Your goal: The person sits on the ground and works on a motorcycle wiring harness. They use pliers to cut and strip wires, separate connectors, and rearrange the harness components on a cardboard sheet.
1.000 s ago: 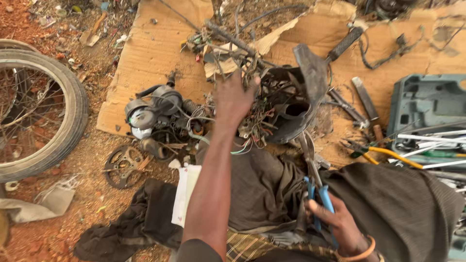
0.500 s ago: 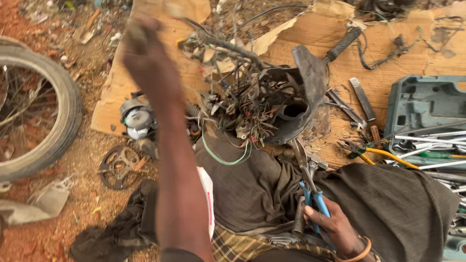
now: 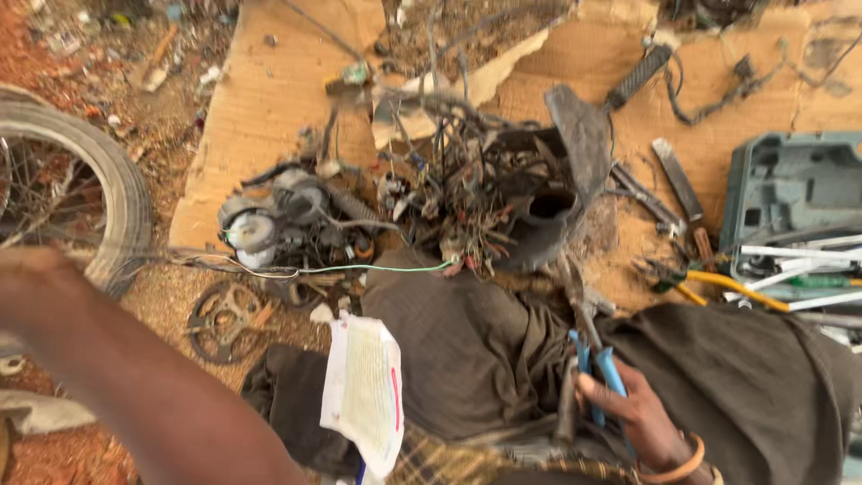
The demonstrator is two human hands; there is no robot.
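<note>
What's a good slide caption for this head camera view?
Right hand grips blue-handled pliers beside a tangle of wires on cardboard; left arm blurred.

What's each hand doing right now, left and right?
Left hand: blurred at the frame's left edge, grip cannot be told.
Right hand: closed on blue-handled pliers.

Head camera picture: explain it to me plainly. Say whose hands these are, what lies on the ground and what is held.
The view comes from a camera on a person's head, looking down at their lap. Their right hand grips blue-handled pliers. The left hand is blurred at the left edge; whether it holds anything cannot be told. On cardboard lies a tangle of wires and scrap parts. A wheel sits left, a grey tool case right.
</note>
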